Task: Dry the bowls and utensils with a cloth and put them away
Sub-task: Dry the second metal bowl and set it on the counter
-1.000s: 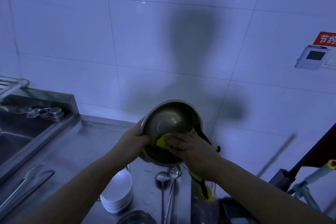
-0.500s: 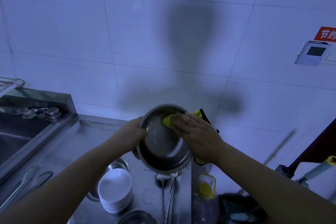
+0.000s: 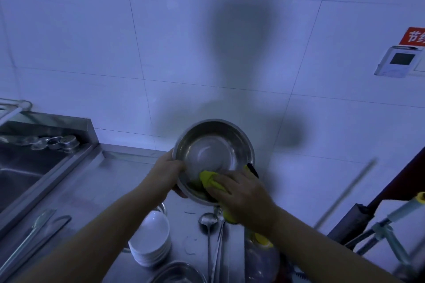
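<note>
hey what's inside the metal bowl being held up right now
A yellow cloth, pressed into the lower part of the metal bowl by the right hand. The upper inside is bare, shiny steel. The part under the cloth and the hand is covered.

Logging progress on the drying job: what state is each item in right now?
steel bowl: held up, tilted toward camera
yellow cloth: pressed inside the bowl
left hand: grips bowl rim
right hand: holds cloth
white bowls: stacked on counter
ladle: lying on counter
</note>
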Action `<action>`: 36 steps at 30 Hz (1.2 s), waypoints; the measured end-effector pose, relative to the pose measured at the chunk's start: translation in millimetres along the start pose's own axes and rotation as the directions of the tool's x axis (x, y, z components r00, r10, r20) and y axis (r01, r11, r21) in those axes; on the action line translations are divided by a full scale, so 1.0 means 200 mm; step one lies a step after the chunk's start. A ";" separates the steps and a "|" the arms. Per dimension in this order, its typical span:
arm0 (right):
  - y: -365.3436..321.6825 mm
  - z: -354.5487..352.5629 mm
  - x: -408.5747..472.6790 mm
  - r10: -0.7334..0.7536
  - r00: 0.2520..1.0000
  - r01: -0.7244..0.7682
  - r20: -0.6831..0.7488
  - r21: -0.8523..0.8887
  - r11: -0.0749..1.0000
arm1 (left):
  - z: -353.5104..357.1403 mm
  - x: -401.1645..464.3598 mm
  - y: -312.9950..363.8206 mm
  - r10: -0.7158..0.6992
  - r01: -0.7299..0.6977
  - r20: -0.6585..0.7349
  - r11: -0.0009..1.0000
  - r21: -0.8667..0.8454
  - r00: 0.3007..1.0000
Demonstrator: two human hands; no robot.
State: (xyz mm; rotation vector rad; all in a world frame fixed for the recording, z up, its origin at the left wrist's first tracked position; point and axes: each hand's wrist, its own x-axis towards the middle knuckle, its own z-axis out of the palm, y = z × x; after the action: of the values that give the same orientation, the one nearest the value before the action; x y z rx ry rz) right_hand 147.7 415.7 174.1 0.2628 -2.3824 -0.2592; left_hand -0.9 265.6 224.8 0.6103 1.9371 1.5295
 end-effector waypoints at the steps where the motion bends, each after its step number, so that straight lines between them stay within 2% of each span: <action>1: 0.05 -0.02 -0.02 -0.068 0.998 0.068 0.006 -0.030 0.997 | -0.04 0.00 0.00 -0.014 0.011 0.051 0.999 0.052 0.999; 3: 0.15 -0.05 -0.03 -0.160 0.987 0.161 0.025 -0.087 0.983 | -0.09 0.00 0.01 -0.075 0.061 0.125 0.991 0.118 0.989; 5: 0.20 -0.07 -0.02 -0.184 0.982 0.188 0.050 -0.112 0.976 | -0.10 -0.02 0.01 -0.131 0.111 0.152 0.985 0.134 0.980; 7: 0.21 -0.08 -0.01 -0.168 0.982 0.177 0.088 -0.113 0.978 | -0.08 -0.03 0.01 -0.100 0.074 0.114 0.974 0.212 0.988; 8: 0.21 -0.08 0.00 -0.148 0.982 0.161 0.116 -0.107 0.981 | -0.08 -0.04 0.01 -0.034 0.016 0.054 0.949 0.315 0.998; 9: 0.21 -0.09 0.00 -0.124 0.982 0.139 0.144 -0.100 0.985 | -0.07 -0.06 0.01 0.074 -0.057 -0.016 0.880 0.471 0.997; 10: 0.21 -0.10 0.01 -0.102 0.981 0.118 0.164 -0.093 0.989 | -0.06 -0.09 0.00 0.215 -0.127 -0.059 0.755 0.643 0.975; 11: 0.21 -0.11 0.01 -0.080 0.980 0.096 0.181 -0.084 0.992 | -0.05 -0.12 -0.01 0.359 -0.198 -0.040 0.601 0.774 0.932; 12: 0.20 -0.11 0.01 -0.062 0.979 0.077 0.192 -0.074 0.994 | -0.02 -0.16 -0.02 0.475 -0.285 0.042 0.452 0.845 0.879; 15: 0.15 -0.12 0.04 -0.006 0.977 0.016 0.212 -0.046 0.999 | 0.06 -0.23 -0.03 0.619 -0.512 0.359 0.081 0.855 0.699; 17: 0.13 -0.14 0.06 0.011 0.979 -0.005 0.202 -0.030 1.000 | 0.09 -0.24 -0.02 0.651 -0.570 0.466 -0.061 0.819 0.599; 18: 0.13 -0.15 0.06 0.010 0.984 -0.007 0.177 -0.019 1.000 | 0.10 -0.23 -0.01 0.672 -0.581 0.476 -0.084 0.810 0.567; 19: 0.14 -0.16 0.06 0.016 0.990 -0.017 0.140 0.005 1.000 | 0.10 -0.22 -0.01 0.692 -0.589 0.457 -0.057 0.806 0.559; 20: 0.14 -0.17 0.04 0.049 0.995 -0.052 0.083 0.042 0.998 | 0.09 -0.21 -0.02 0.710 -0.598 0.411 0.019 0.801 0.573; 21: 0.15 -0.18 0.03 0.119 0.993 -0.121 0.018 0.085 0.989 | 0.09 -0.20 -0.04 0.719 -0.604 0.334 0.147 0.783 0.609; 23: 0.16 -0.21 0.00 0.310 0.945 -0.289 -0.106 0.173 0.941 | 0.09 -0.21 -0.05 0.661 -0.553 0.116 0.504 0.664 0.742; 25: 0.15 -0.23 0.00 0.445 0.873 -0.392 -0.200 0.256 0.884 | 0.13 -0.22 -0.06 0.467 -0.423 -0.037 0.828 0.368 0.883; 26: 0.13 -0.23 0.01 0.477 0.852 -0.412 -0.217 0.286 0.865 | 0.16 -0.23 -0.06 0.360 -0.341 -0.081 0.922 0.182 0.929; 28: 0.07 -0.22 0.04 0.484 0.850 -0.416 -0.208 0.299 0.859 | 0.21 -0.25 -0.03 0.193 -0.209 -0.130 0.971 -0.120 0.973; 31: -0.02 -0.20 0.07 0.441 0.869 -0.385 -0.224 0.252 0.888 | 0.28 -0.29 0.02 -0.004 -0.056 -0.155 0.923 -0.381 0.988; 33: -0.08 -0.18 0.08 0.351 0.902 -0.298 -0.251 0.224 0.928 | 0.30 -0.31 0.05 -0.111 0.061 -0.071 0.865 -0.498 0.991; 36: -0.18 -0.15 0.07 0.178 0.953 -0.140 -0.246 0.166 0.976 | 0.31 -0.33 0.09 -0.105 0.133 0.082 0.733 -0.667 0.991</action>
State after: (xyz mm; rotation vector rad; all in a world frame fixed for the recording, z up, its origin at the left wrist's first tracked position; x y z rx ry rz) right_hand 162.1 373.8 196.4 0.1596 -2.1485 0.0272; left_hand 90.2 268.9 242.0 0.1813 1.2088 1.9490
